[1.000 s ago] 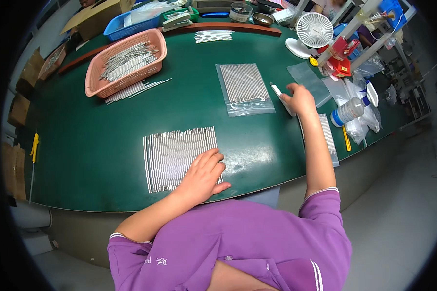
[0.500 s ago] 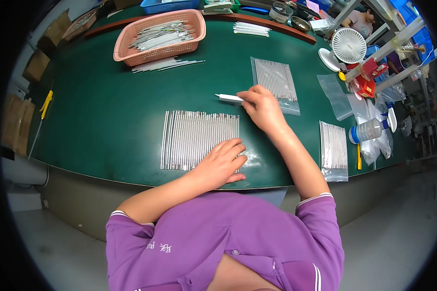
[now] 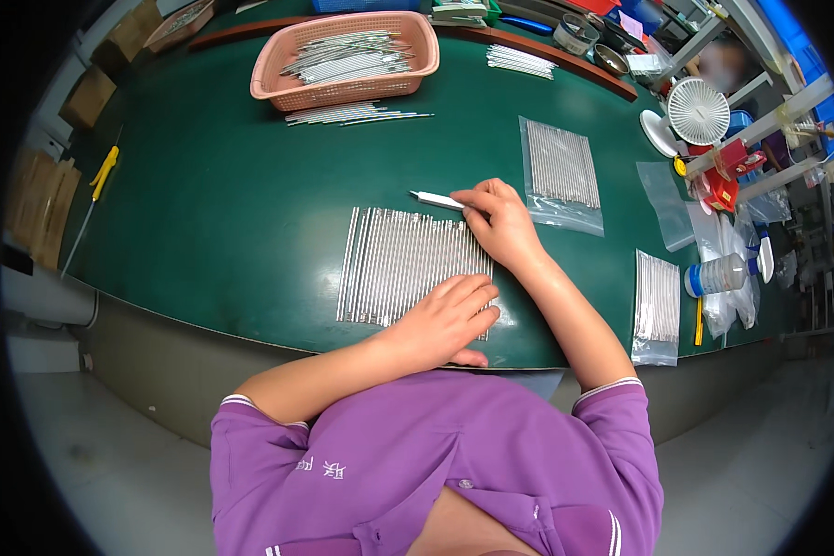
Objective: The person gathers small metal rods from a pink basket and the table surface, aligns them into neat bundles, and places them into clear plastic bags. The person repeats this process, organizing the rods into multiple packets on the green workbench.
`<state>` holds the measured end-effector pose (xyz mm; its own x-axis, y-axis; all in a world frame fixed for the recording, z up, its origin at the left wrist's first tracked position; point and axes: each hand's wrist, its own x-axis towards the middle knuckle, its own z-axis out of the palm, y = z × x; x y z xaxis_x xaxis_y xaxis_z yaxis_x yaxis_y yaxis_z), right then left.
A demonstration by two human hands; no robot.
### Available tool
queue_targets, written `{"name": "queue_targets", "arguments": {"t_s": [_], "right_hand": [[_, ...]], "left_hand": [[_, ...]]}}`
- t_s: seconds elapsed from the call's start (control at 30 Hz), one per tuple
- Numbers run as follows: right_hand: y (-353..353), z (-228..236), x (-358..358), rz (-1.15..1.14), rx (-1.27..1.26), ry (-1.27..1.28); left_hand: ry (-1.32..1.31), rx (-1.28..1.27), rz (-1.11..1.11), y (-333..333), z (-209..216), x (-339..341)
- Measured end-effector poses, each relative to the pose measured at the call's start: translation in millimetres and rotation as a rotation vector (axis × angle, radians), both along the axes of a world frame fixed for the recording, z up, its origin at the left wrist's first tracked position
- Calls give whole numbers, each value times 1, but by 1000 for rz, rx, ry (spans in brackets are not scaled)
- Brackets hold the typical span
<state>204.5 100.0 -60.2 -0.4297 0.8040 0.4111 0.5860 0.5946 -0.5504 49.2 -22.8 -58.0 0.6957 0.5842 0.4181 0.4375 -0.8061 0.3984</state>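
The worktop (image 3: 222, 222) is green. The right grip (image 3: 500, 224) pinches a tool (image 3: 435, 199), tip leftward; the left grip (image 3: 440, 320), fingers loosely extended, rests on the rods (image 3: 394, 264), which spread leftward from it. Light, even pressure should best hold them aligned.

your head cam's a wide fisheye, looking down past your shirt (image 3: 389, 454) at the table (image 3: 222, 232) from pretty close
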Motion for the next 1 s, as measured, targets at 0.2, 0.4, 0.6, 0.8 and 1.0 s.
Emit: {"name": "queue_targets", "arguments": {"t_s": [0.2, 0.4, 0.6, 0.8, 1.0], "right_hand": [[-11, 2, -7, 37, -68, -37], [5, 12, -25, -4, -170, -5], [9, 13, -50, 61, -168, -23], [1, 12, -51, 96, -194, -72], [12, 5, -81, 149, -134, -30]], "left_hand": [[23, 1, 44, 6, -6, -9], [13, -36, 62, -4, 16, -29], [-2, -113, 684, -16, 7, -100], [-49, -168, 635, -37, -5, -104], [-49, -155, 623, -33, -5, -104]]}}
